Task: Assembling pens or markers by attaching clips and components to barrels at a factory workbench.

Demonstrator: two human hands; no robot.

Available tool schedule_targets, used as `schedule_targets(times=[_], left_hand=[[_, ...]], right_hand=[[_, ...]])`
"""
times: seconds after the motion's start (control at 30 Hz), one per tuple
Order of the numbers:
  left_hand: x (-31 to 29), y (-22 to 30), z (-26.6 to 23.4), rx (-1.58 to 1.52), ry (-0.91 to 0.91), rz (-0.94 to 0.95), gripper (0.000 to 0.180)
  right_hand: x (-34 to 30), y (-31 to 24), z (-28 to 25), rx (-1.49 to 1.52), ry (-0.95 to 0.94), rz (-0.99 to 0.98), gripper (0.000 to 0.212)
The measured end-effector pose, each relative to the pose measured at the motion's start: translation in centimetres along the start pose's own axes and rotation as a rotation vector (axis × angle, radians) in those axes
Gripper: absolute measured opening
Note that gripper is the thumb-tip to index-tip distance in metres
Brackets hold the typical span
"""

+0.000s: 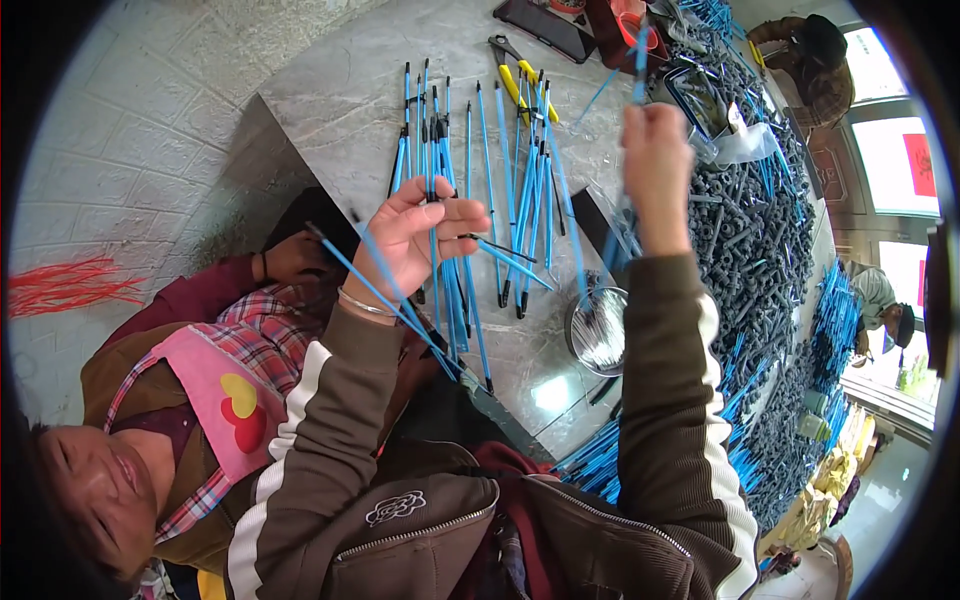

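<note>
My left hand [425, 228] is over the near-left part of the grey table, its thumb and forefinger pinched on a thin blue rod [433, 245] with a black fitting; the other fingers are loosely curled. Beside and under it lie several black-tipped blue rods [487, 150], some in bunches. My right hand [655, 150], blurred by motion, is closed on another blue rod [641, 55] that sticks out above the fist. Just below the right hand's side stands a round, shiny metal container [598, 330] with a blue rod leaning at it.
A large heap of dark grey plastic fittings [745, 240] covers the table's right side, with more blue rods [600, 460] in front. Yellow-handled pliers [525, 85] and a dark phone [545, 28] lie at the back. A co-worker's hand [295, 257] is close on my left.
</note>
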State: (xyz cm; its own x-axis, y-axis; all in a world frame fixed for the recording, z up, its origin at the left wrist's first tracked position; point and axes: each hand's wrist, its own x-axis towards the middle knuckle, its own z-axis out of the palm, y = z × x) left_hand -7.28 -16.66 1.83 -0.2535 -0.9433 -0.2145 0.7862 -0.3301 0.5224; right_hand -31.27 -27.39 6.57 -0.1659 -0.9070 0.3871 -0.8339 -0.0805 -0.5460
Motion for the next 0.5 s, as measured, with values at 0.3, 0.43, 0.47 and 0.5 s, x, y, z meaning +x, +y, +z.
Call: schedule_targets(times=[0.3, 0.43, 0.47, 0.5], left_hand=[[1.6, -0.3, -1.3, -0.298, -0.229, -0.132, 0.023], [1.3, -0.4, 0.1, 0.026, -0.112, -0.015, 0.018], [1.2, -0.3, 0.0, 0.029, -0.108, -0.016, 0.018], [1.1, 0.0, -0.7, -0.056, -0.159, -0.053, 0.018]], right_hand=[[-9.0, -5.2, -4.5, 0.604, -0.820, 0.097, 0.014], [-9.9, -5.4, -3.3, 0.551, -0.969, 0.070, 0.019], [-10.0, -3.9, -1.8, 0.544, -0.861, -0.106, 0.020], [-9.0, -4.0, -1.0, 0.638, -0.882, 0.146, 0.020]])
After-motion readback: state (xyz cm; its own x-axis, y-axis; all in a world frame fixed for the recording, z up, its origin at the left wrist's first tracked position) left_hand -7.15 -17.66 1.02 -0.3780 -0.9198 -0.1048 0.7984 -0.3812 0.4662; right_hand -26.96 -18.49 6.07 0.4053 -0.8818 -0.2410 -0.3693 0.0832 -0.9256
